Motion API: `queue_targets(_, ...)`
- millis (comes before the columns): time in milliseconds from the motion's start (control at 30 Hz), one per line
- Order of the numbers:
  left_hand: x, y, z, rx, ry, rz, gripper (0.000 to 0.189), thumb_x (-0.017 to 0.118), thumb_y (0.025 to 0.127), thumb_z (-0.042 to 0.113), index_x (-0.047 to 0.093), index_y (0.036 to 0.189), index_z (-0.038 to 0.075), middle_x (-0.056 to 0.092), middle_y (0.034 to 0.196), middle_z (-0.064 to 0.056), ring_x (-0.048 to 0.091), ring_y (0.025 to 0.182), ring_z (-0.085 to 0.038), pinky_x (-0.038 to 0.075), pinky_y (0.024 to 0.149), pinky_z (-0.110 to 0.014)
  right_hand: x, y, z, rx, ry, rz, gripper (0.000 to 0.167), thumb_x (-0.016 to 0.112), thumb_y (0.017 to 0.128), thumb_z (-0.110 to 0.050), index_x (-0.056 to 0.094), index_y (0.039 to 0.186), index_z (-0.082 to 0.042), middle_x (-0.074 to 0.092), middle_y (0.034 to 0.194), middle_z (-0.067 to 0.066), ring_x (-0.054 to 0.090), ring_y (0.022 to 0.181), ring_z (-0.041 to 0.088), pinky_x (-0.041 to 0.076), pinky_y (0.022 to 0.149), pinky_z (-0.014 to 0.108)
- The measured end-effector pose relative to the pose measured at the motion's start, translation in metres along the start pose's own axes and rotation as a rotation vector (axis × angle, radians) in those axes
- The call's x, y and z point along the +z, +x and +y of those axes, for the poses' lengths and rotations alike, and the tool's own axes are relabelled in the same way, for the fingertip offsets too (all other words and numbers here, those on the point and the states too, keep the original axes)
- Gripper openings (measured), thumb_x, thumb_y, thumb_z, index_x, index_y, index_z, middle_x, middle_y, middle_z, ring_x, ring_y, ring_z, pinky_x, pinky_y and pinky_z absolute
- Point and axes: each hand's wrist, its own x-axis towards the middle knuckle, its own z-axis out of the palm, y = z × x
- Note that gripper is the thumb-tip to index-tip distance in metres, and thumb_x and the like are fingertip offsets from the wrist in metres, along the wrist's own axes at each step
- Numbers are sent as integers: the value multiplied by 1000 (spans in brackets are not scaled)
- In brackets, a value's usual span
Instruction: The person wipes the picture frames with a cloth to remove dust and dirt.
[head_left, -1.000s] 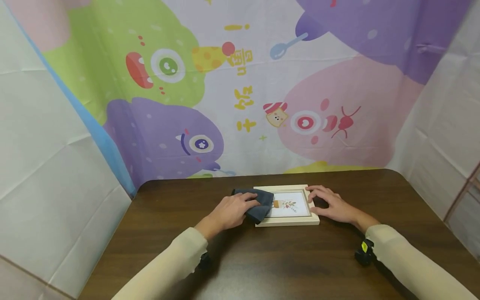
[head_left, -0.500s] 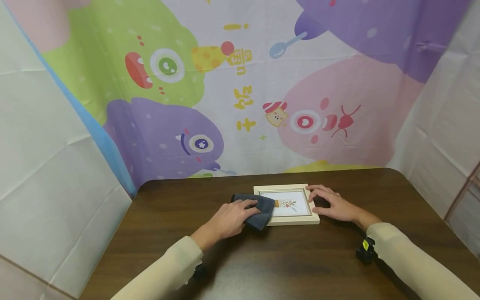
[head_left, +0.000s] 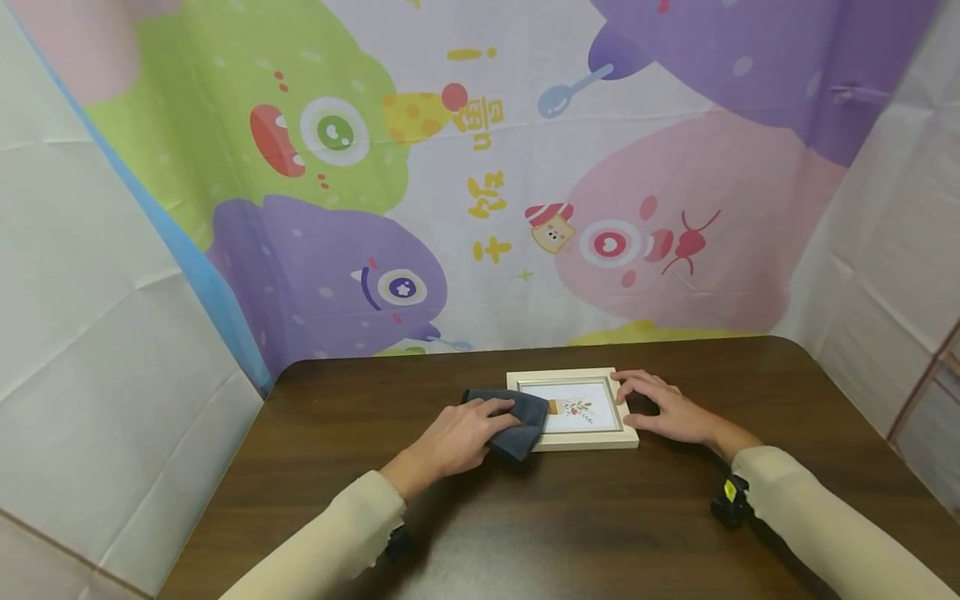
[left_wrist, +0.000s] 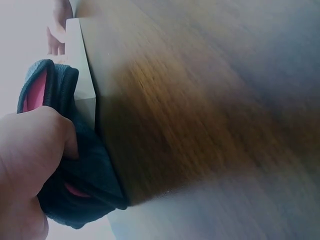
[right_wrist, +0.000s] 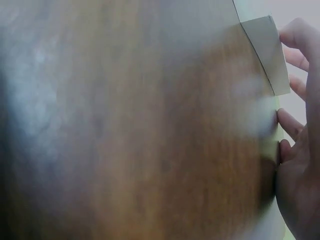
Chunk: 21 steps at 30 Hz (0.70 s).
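Note:
A cream picture frame (head_left: 588, 444) lies flat on the brown table, with a drawing of a potted plant (head_left: 576, 407) inside it. My left hand (head_left: 460, 435) grips a folded dark grey cloth (head_left: 527, 422), which covers the frame's near left part and hangs past its edge. Pink lining shows between the folds of the cloth (left_wrist: 95, 160) in the left wrist view, where the thumb presses on it. At the frame's right end, my right hand (head_left: 670, 408) holds the border with bent fingers and thumb. The right wrist view shows those fingertips (right_wrist: 295, 34) at the frame's corner (right_wrist: 267, 52).
The dark wood tabletop (head_left: 555, 533) has rounded far corners. Behind it hangs a cartoon-printed curtain (head_left: 495, 317), and pale sheets (head_left: 112, 333) rise at both sides. A small black device is strapped at each wrist.
My left hand has drawn the cloth slightly toward me, uncovering the frame's far left corner and covering its near left one. It then stays nearly still. The right hand keeps its place.

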Motion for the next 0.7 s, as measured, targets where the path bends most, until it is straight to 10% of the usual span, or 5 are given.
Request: queue_targets(700, 4, 30, -24, -86, -16, -44, 57, 84, 101, 16, 68, 154, 27, 63, 168, -6, 73, 141, -39, 68, 102, -55, 0, 0, -3, -9, 7, 18, 21, 82, 102, -19, 68, 117, -25, 56, 166, 25, 46, 156, 57, 35, 112, 86)
